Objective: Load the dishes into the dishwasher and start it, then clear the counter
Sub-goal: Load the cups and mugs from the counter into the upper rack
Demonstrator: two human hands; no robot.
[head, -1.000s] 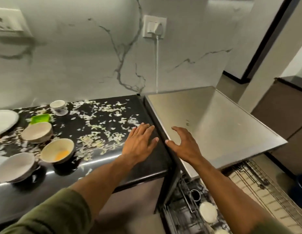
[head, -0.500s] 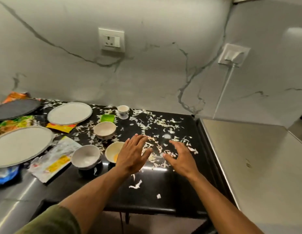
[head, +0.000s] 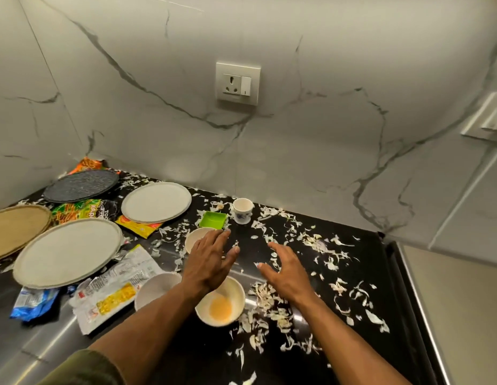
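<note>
My left hand [head: 209,259] hovers with straight fingers over a group of white bowls, holding nothing. Below it sits a bowl with yellow residue [head: 221,302], an empty white bowl [head: 155,287] to its left, and a third bowl [head: 196,237] partly hidden by my fingers. My right hand [head: 286,273] is spread above onion peels [head: 272,298] on the black counter [head: 361,315], also holding nothing. Further back stand a small white cup [head: 242,210] and a green square dish [head: 213,220]. Two white plates [head: 156,202] [head: 68,252], a dark plate [head: 81,185] and a tan plate [head: 15,229] lie at the left.
Snack wrappers [head: 114,290] and a blue packet [head: 33,300] lie among the plates. Peel scraps litter the counter's right half. The steel dishwasher top [head: 464,315] adjoins the counter at the right. A wall socket [head: 237,82] is on the marble backsplash.
The view has swung left from the dishwasher to the counter. Both hands have moved further over the counter, the left now above the bowls, the right above the peels.
</note>
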